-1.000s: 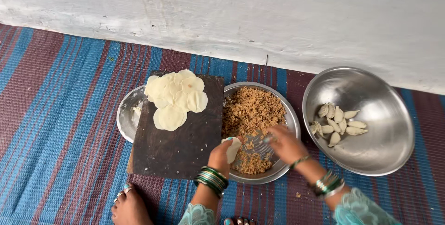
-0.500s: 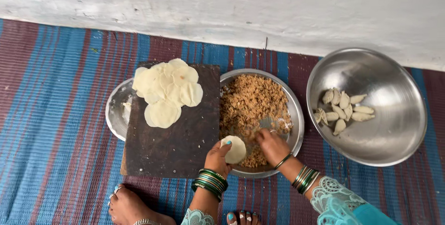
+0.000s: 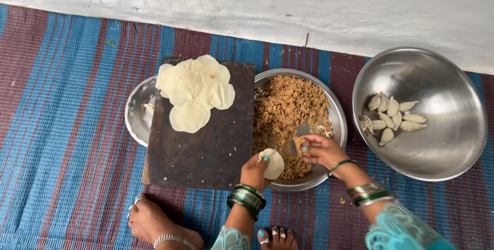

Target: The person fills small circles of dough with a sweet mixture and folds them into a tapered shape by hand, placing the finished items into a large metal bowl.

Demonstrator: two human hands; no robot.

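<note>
The left hand (image 3: 256, 170) cups a small round disc of raw dough (image 3: 273, 163), pale, smooth and thin, its fingers curled under the disc and the thumb laid on the rim, so the grip is closed on it. The disc sits over the near edge of a shallow steel plate (image 3: 337, 121) heaped with crumbly brown filling (image 3: 288, 108), coarse and granular. The right hand (image 3: 321, 149) hovers just beside the disc, over the same plate, fingertips pinched together on a small clump of that filling. Both wrists carry stacks of green and silver bangles (image 3: 247, 198).

Left of the plate, touching its rim, lies a dark wooden board (image 3: 200, 152), rectangular and matte, with faint flour marks. On its far end rests an overlapping pile of dough rounds (image 3: 194, 93), flat and cream-coloured. The board partly covers a second steel plate (image 3: 138, 113), whose rim shows on the left. To the right, apart from the filling plate, stands a large, deep steel bowl (image 3: 447, 152), shiny and tilted against the wall side, holding a cluster of folded crescent dumplings (image 3: 392, 115). Everything rests on a woven floor mat (image 3: 67, 126) ribbed in blue and maroon stripes, below a rough whitewashed wall (image 3: 309, 3). Bare feet (image 3: 154, 224) rest on the mat at the near edge
</note>
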